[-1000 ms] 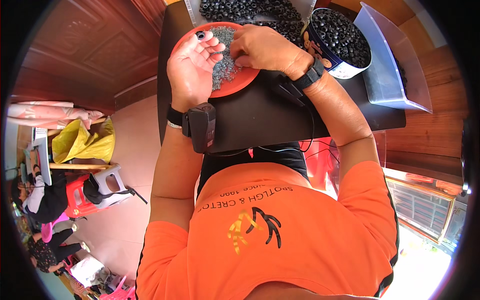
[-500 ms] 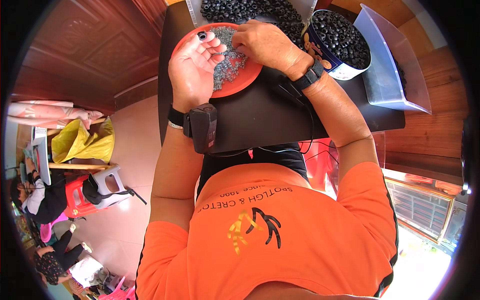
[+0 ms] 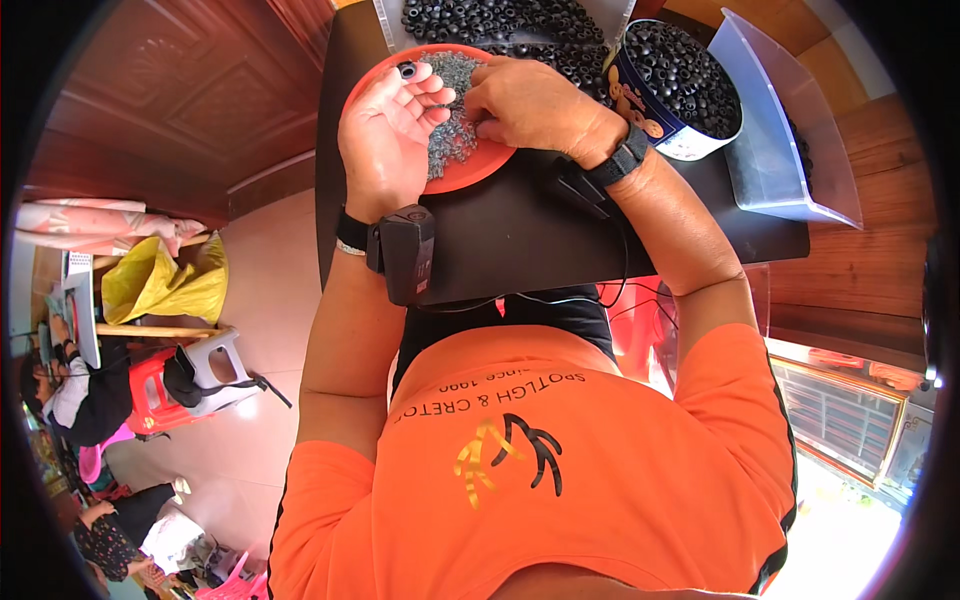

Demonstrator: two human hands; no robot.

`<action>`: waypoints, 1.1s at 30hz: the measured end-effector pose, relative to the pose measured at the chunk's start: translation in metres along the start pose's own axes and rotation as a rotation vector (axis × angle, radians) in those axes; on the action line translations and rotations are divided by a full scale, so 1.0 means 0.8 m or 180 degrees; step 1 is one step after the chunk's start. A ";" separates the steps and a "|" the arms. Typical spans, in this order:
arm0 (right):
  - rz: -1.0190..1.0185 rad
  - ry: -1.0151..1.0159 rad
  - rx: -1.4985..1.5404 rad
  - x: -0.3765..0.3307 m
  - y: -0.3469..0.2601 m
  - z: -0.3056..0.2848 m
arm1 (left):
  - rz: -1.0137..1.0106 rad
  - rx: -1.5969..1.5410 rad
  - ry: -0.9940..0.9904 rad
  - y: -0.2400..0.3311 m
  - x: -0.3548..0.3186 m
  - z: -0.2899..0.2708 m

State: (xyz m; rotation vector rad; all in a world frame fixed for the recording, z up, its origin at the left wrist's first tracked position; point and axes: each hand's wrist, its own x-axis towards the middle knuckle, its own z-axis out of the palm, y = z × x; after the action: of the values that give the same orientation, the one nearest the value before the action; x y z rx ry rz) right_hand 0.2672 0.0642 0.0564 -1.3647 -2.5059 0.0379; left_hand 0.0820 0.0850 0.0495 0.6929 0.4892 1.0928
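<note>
My left hand is turned palm up over the left side of a red round plate. Its thumb and forefinger pinch a small black ring-shaped piece with a hole in it; the other fingers are loosely curled. A heap of small silvery metal pieces covers the plate's middle. Palm down, my right hand reaches over the plate's right side. Its fingers are bent together at the heap, and whatever lies between their tips is hidden.
Behind the plate stands a clear bin of black pieces. To the right are a round tub full of similar pieces and a tilted clear bin. A cable hangs over the dark table's front edge. Other people sit at far left.
My right hand has shifted slightly down toward me over the heap, its fingers bending differently. My left hand stays almost where it was, still pinching the black ring-shaped piece.
</note>
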 end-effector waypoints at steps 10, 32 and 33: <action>0.0581 0.0099 0.2277 0.012 0.022 -0.006 | 0.0029 0.0007 -0.0004 0.000 0.001 -0.001; 0.0308 0.0549 0.3526 0.007 0.005 -0.042 | -0.0400 0.0326 -0.0587 -0.011 -0.010 0.009; 0.0309 0.0550 0.3527 0.006 0.004 -0.042 | -0.0401 0.0327 -0.0588 -0.011 -0.009 0.009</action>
State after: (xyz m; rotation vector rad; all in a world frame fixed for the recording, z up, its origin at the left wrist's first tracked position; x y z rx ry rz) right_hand 0.2764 0.0666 0.0896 -0.9090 -1.7246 1.0811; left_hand 0.0895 0.0736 0.0483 0.8339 0.4264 0.8807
